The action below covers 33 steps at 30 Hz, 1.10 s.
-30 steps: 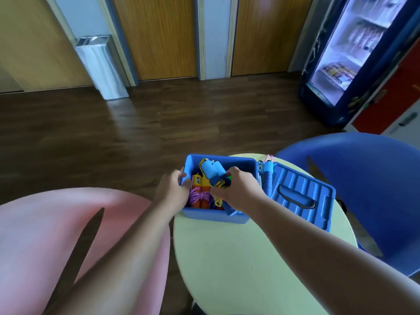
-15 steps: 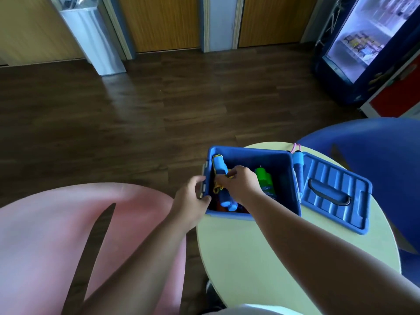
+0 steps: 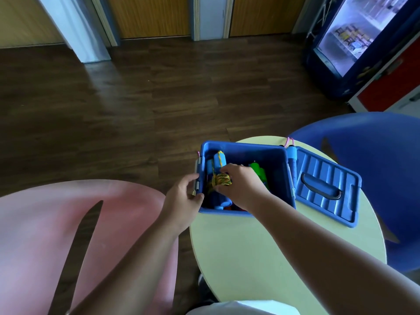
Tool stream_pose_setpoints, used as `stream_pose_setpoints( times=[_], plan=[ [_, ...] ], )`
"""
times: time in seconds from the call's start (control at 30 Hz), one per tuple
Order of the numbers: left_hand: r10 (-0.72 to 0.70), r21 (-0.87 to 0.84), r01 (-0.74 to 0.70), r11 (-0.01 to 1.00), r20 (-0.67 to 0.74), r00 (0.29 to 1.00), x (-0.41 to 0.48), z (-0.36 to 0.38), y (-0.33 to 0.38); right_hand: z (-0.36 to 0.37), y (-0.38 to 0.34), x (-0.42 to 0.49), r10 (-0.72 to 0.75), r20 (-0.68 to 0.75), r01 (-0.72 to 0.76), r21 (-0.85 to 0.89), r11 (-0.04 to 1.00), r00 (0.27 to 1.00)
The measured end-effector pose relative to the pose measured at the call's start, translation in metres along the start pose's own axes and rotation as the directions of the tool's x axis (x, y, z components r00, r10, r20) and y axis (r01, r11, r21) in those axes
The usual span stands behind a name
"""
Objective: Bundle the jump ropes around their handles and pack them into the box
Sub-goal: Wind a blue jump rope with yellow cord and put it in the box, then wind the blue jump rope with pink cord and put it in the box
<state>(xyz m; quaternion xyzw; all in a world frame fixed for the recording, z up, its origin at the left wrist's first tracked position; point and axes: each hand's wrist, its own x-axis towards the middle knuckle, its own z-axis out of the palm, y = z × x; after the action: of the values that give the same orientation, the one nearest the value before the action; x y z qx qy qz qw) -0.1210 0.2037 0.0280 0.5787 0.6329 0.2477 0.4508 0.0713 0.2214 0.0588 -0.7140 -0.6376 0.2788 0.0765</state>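
Observation:
A blue plastic box stands open on the round pale-green table. Inside it my right hand holds a bundled jump rope with blue handles and yellow cord wound round them, at the box's left side. A green-handled rope lies to the right of my hand in the box. My left hand grips the box's left wall. Another blue-handled rope with pink cord lies between the box and its lid.
The box's blue lid lies flat on the table to the right. A blue chair stands behind the table at right, a pink chair at left. A drinks fridge stands at the far right.
My right hand has pushed the blue-handled bundle lower into the box's left side. The view has tilted down and shifted; my left hand stays on the box's left wall.

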Motion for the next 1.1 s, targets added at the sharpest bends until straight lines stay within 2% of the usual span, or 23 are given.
stream_pose_setpoints(
  times=[0.13, 0.2, 0.3, 0.37, 0.47, 0.63, 1.1],
  plan=[
    [0.016, 0.022, -0.016, 1.0, -0.005, 1.0, -0.006, -0.002, 0.007, 0.007, 0.017, -0.004, 0.102, 0.02, -0.104, 0.229, 0.968, 0.995],
    [0.017, 0.024, -0.017, 1.0, -0.001, 1.0, -0.009, -0.002, 0.009, 0.011, 0.021, -0.008, 0.094, 0.058, -0.103, 0.186, 0.977, 0.994],
    [0.025, 0.04, -0.025, 0.999, 0.004, 1.0, -0.01, -0.003, 0.01, 0.01, 0.017, -0.007, 0.011, 0.018, -0.011, 0.031, 0.999, 1.0],
    [0.03, 0.039, -0.03, 0.999, 0.0, 1.0, -0.01, -0.004, 0.011, 0.008, 0.011, -0.007, -0.015, 0.048, 0.013, 0.039, 0.999, 0.999],
    [0.039, 0.035, -0.038, 0.999, -0.009, 0.999, -0.01, -0.004, 0.013, 0.011, 0.008, -0.006, -0.057, 0.173, 0.057, 0.008, 0.998, 0.983],
    [0.035, 0.083, -0.034, 0.996, -0.013, 0.999, -0.007, -0.003, 0.012, 0.017, 0.007, -0.003, -0.059, 0.211, 0.076, -0.077, 0.994, 0.976],
    [-0.044, -0.065, 0.047, 0.997, 0.05, 0.998, -0.022, -0.006, 0.004, 0.024, 0.013, -0.013, -0.065, 0.201, 0.07, -0.016, 0.997, 0.977]
  ],
)
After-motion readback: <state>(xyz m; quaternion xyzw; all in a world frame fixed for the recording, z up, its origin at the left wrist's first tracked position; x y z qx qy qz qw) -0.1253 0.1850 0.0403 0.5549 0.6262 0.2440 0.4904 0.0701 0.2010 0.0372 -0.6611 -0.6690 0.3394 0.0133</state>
